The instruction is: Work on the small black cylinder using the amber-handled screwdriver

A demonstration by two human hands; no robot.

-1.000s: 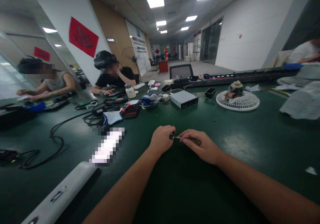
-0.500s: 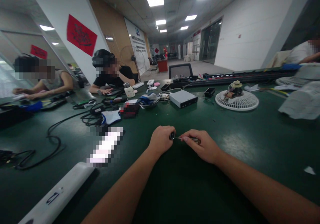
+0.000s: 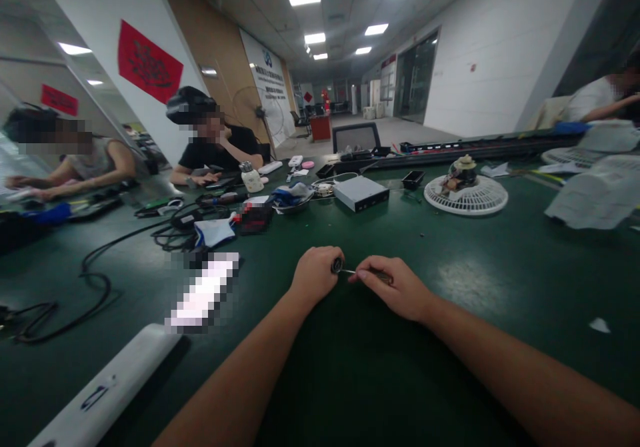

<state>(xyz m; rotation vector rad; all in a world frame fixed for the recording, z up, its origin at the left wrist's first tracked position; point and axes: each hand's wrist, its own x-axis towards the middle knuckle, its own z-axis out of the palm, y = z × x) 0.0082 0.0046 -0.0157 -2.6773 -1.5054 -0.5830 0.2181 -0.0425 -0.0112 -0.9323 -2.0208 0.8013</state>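
Observation:
My left hand [image 3: 313, 277] is closed round a small dark cylindrical part, whose round end [image 3: 337, 265] pokes out by the thumb. Most of that part is hidden in the fist. Pinched in my right hand [image 3: 400, 287] is a thin screwdriver [image 3: 349, 272], its metal shaft pointing left at the round end. Whether the tip touches the part, I cannot tell. Both hands are held close together over the green table [image 3: 380, 374].
Beyond my hands stand a silver drive-like box [image 3: 361, 194] and a white fan grille [image 3: 466, 197] with a motor. At left lie a long white device [image 3: 107, 384], a blurred bright screen [image 3: 205, 290] and black cables [image 3: 107, 287]. Two people sit at far left, another at far right.
The view has turned slightly, so everything sits a little further left and higher. The part's round end faces me more. Both hands keep their grip.

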